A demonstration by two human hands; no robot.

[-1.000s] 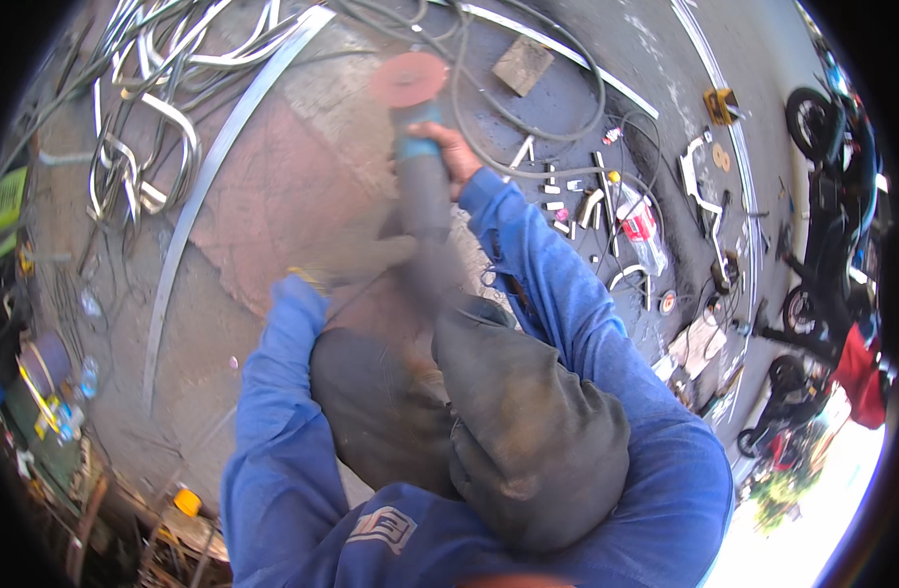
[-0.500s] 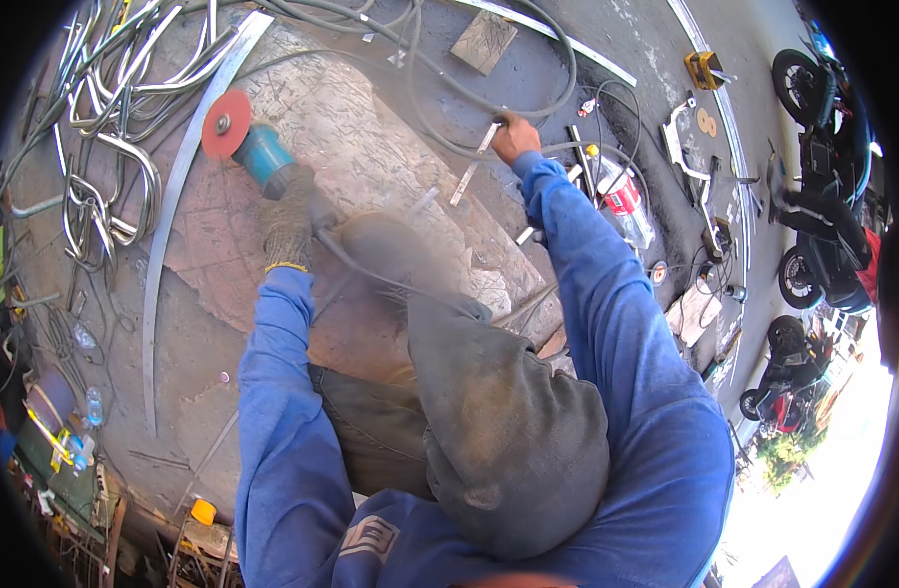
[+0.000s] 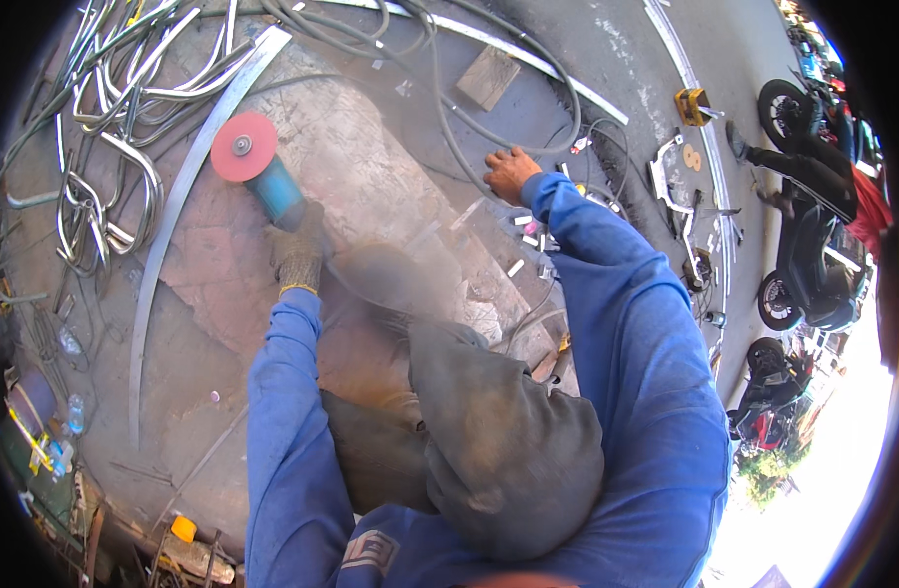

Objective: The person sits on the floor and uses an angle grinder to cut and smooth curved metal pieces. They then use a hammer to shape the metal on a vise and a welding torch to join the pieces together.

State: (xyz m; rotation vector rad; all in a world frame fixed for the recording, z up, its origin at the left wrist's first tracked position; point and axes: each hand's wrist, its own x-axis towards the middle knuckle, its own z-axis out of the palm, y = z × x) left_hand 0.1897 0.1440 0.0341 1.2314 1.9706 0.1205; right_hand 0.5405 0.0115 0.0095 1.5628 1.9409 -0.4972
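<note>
My left hand point(image 3: 298, 257), in a knitted work glove, is wrapped round the body of an angle grinder point(image 3: 273, 191). Its teal housing ends in a flat red disc point(image 3: 243, 146) at the far left. My bare right hand point(image 3: 511, 176) hovers by a looped grey hose, its fingers slightly apart and nothing visible in them. Below it on the worn slab point(image 3: 371, 147) lies a thin light metal strip point(image 3: 466, 214). Short cut metal pieces point(image 3: 515, 268) lie near my right wrist. My raised knee point(image 3: 508, 431) hides the slab's near part.
Bent shiny metal tubes point(image 3: 106, 196) pile up at the left, beside a long flat metal bar point(image 3: 175, 220). A wooden block point(image 3: 487, 76) and the grey hose point(image 3: 447, 127) lie ahead. At the right are a yellow tool point(image 3: 694, 106), parked motorbikes point(image 3: 812, 269) and another person's leg point(image 3: 802, 167).
My right hand has let go of the flat metal strip it held, which now lies on the slab. The view has shifted, and my right arm now covers the plastic bottle. The grinder stays in my left hand.
</note>
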